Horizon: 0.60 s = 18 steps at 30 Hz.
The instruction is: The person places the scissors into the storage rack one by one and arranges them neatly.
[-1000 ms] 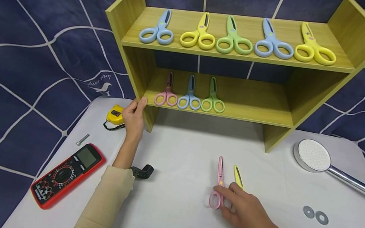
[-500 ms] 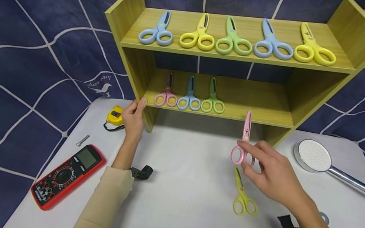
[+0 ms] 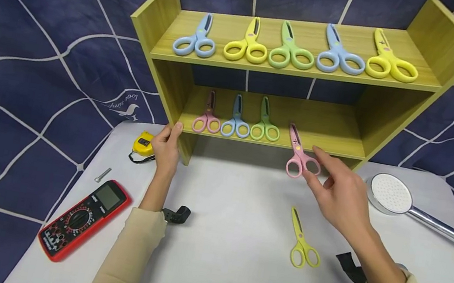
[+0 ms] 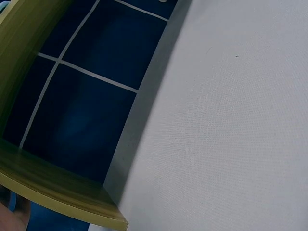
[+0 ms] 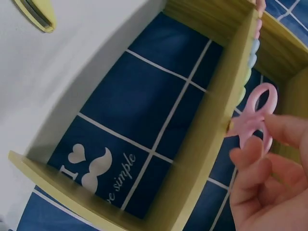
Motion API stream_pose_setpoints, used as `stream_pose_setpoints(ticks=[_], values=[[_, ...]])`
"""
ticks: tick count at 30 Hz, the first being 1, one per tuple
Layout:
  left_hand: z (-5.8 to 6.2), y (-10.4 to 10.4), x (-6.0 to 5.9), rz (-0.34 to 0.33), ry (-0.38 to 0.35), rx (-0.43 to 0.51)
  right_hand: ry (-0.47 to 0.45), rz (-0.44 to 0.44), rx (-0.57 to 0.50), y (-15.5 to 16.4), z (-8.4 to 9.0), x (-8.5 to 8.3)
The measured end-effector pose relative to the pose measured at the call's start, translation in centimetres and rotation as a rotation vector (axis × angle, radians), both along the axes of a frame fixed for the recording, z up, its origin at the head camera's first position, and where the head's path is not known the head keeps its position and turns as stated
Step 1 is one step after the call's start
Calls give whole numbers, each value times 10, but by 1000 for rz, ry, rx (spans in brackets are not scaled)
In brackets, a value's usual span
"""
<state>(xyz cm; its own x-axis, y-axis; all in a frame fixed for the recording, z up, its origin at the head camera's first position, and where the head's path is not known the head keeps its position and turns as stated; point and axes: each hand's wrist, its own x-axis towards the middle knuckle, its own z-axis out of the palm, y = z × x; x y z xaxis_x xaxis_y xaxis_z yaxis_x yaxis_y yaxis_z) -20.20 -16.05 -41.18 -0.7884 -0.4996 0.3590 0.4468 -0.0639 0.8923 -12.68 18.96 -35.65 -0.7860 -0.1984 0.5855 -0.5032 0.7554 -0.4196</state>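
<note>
My right hand (image 3: pixel 343 194) pinches pink scissors (image 3: pixel 299 150) by one handle loop at the lower shelf's front edge. Their blades point up and back over the bare right part of that shelf. In the right wrist view, thumb and fingertips close on the pink handle (image 5: pixel 272 103). My left hand (image 3: pixel 166 147) grips the left side of the wooden shelf unit (image 3: pixel 331 128), at the lower shelf's corner. Only a bit of that hand shows in the left wrist view. Pink scissors (image 3: pixel 208 114), blue scissors (image 3: pixel 237 118) and green scissors (image 3: pixel 264 120) lie in a row left of the held pair.
Yellow scissors (image 3: pixel 301 242) lie on the white table (image 3: pixel 226 260). Several larger scissors line the top shelf (image 3: pixel 232 23). A shower head (image 3: pixel 390 193) is at right; at left are a tape measure (image 3: pixel 144 144), a bolt (image 3: pixel 103 175) and a multimeter (image 3: pixel 82 220).
My right hand has lifted the pink scissors from the table beside the yellow pair and carried them up to the lower shelf, tilting the blades leftward. My left hand has stayed put.
</note>
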Motion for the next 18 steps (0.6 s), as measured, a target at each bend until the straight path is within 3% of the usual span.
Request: stream_pose_setpoints(ticks=[9, 14, 18], values=[[3, 0, 0, 19, -6, 5, 51, -102, -69, -9, -1, -30], [2, 2, 0, 31, -7, -1, 47, -133, -50, -14, -4, -49], [1, 2, 1, 33, -1, 1, 33, -154, -17, -15, -5, -53]])
